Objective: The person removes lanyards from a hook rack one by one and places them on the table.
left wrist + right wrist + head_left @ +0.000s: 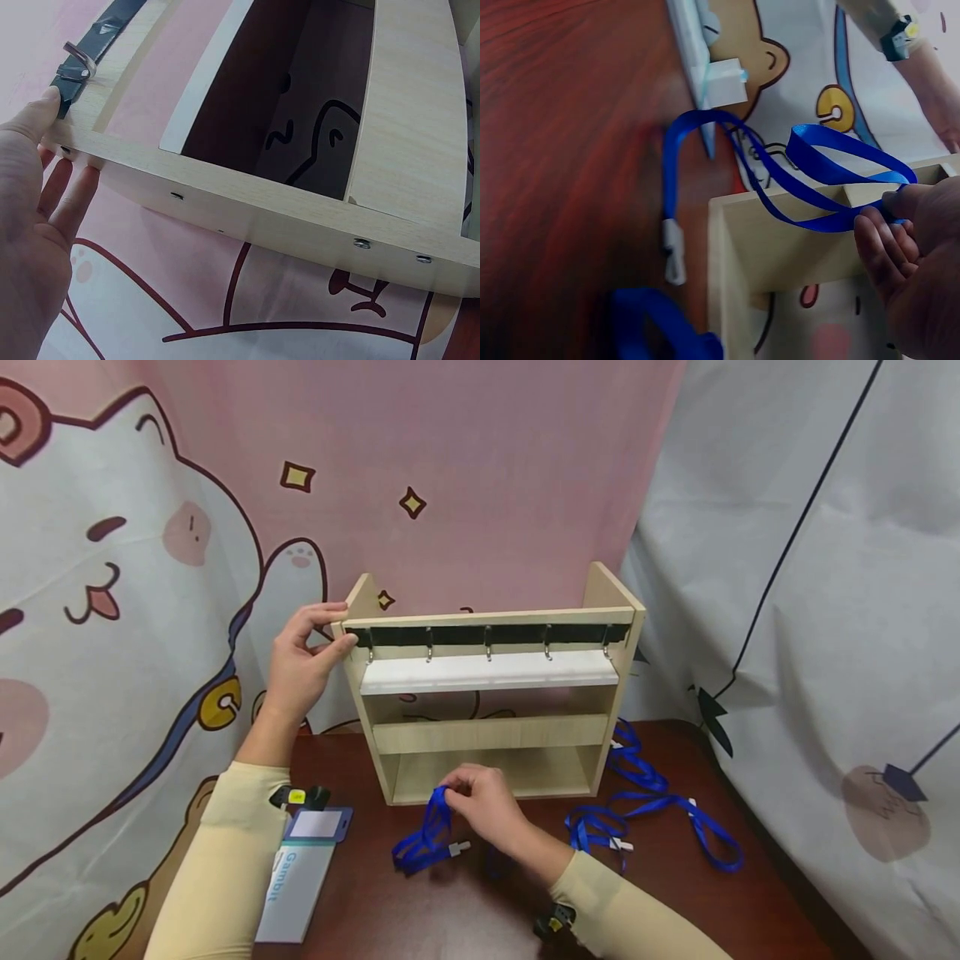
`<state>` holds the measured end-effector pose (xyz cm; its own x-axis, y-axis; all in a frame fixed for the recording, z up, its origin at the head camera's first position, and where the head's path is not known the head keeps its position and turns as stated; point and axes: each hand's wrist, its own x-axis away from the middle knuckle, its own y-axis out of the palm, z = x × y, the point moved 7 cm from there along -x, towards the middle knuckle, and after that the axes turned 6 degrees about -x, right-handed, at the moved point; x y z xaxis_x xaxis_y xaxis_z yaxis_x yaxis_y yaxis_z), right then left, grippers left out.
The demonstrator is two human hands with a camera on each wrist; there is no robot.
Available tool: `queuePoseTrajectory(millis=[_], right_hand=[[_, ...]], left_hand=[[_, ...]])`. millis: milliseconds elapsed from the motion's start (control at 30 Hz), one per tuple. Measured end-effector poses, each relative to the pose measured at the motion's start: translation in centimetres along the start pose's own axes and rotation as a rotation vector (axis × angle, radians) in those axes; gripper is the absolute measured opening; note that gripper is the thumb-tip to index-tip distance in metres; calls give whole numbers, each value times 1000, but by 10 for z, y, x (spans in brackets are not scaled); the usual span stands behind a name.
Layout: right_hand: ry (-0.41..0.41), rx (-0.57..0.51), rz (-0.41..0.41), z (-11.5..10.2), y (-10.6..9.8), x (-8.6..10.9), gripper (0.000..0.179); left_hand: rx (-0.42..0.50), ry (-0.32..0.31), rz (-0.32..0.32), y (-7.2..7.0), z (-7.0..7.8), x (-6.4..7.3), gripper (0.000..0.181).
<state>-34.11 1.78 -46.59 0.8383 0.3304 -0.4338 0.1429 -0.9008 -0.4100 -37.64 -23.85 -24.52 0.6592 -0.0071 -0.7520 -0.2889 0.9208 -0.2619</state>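
Observation:
A small wooden shelf rack [491, 733] stands on the table, with several metal hooks [488, 643] on a black strip along its top front. My left hand [300, 652] grips the rack's upper left corner. In the left wrist view its thumb [46, 109] lies at the end of the black strip and its fingers on the outer side. Low in front of the rack, my right hand [483, 802] pinches a blue lanyard [427, 839]. In the right wrist view the lanyard [769, 161] loops out from the fingertips, its white clip [673, 251] hanging down.
More blue lanyards [637, 777] lie right of the rack on the dark red table [420, 918]. A white box marked Gambit [296, 893] and a blue-edged badge holder [318, 824] lie at the left. Printed cloth [495, 485] hangs behind the rack.

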Motion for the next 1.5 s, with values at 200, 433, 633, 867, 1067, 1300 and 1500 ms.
queuePoseTrajectory(millis=[200,433,633,867,1067,1300,1500], right_hand=[[13,34,-38,15,6,7,16],[7,68,-81,27,11,12,14],[31,96,-116,36,14,15,11],[22,134,-140,49,20,13,10],[7,160,-155,58,28,9,10],[-4,283,-183,63,39,5,9],[16,327,-212,63,45,4,6]], left_hand=[[-6,-5,1,-1,-1,1,29],[-17,-9,0,-1,-2,1,29],[-22,-13,0,-1,-1,2,29],[-32,-16,1,-1,0,1,29],[-30,-22,1,-1,-3,1,29],[-40,-31,-1,-1,-4,1,30],[-47,-34,-2,-1,-13,0,30]])
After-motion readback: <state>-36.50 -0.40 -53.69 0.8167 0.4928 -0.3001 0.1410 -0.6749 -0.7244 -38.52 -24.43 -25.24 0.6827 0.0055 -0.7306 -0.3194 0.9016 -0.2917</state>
